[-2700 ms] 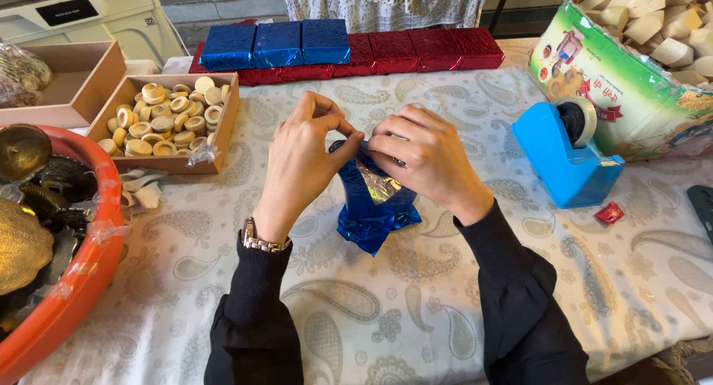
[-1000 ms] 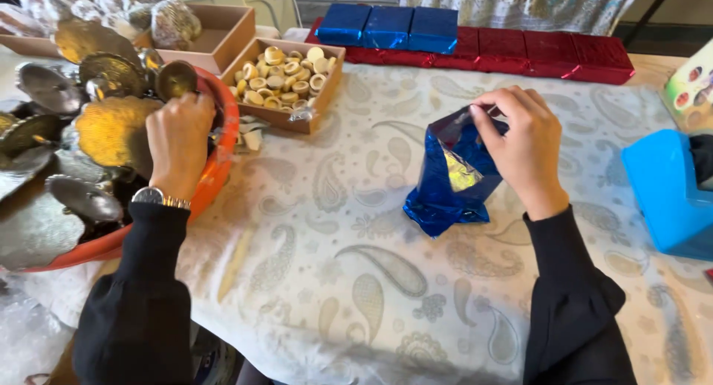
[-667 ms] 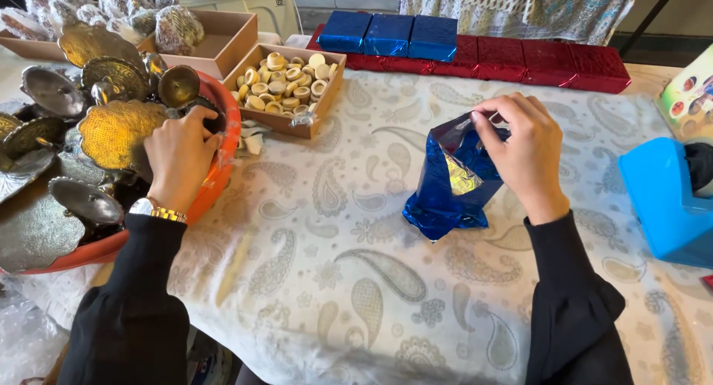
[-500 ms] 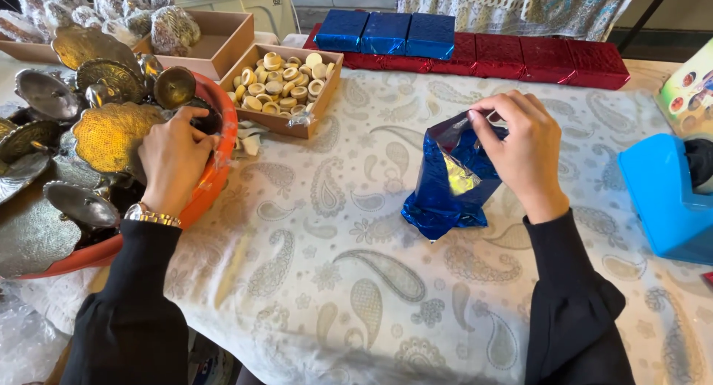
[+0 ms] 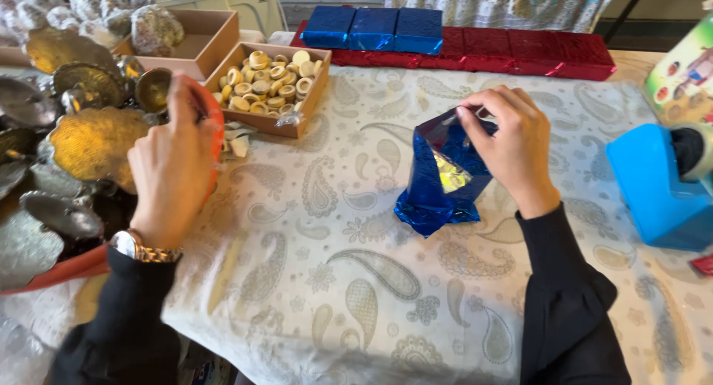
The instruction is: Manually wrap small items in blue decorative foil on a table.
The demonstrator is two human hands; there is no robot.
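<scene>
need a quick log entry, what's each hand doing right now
Left hand: raised over the orange basin; grip cannot be told.
Right hand: pinching the blue foil bag at its top.

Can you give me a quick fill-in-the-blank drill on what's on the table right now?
1. The right hand holds the top of a shiny ____ bag.
2. The left hand is over the ____ tub of metal dishes.
3. The cardboard box of small round pieces sits ____ the tub.
Missing words: blue; orange; beside
</scene>
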